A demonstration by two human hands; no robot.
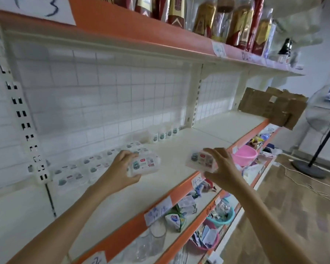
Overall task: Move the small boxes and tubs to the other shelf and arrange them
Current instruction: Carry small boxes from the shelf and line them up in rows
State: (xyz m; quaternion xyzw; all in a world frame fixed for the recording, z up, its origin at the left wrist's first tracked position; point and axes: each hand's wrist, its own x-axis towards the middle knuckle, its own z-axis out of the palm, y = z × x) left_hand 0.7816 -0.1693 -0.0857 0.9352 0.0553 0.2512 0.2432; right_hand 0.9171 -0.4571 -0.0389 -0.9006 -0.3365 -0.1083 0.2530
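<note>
left hand (122, 164) grips a small white box (144, 165) at frame centre, fingers curled over its far edge, thumb under the near side. box sits just above the white shelf (179, 149); can't tell if it touches the surface.

right hand (220, 164) holds a second box (201, 161), right of centre, fingers curled over the top, thumb below. this one is over the shelf's orange front edge (179, 195), tilted a bit, clear of the surface.

more boxes in a row (78, 172) lie flat along the back wall, centre left, blurred. small tubs (165, 134) stand upright in a line further back, near the wall grid, centre.

rest:
- upper shelf, top of frame: bottles (236, 25) in clear wrap
- cardboard (271, 109) on the shelf's far right end
- lower shelves, bottom right: pink bowl (244, 155), teal bowl (221, 216) with small packets, glasses (151, 242), paper labels on the orange edges
- fan (324, 130) on the floor, right edge
</note>
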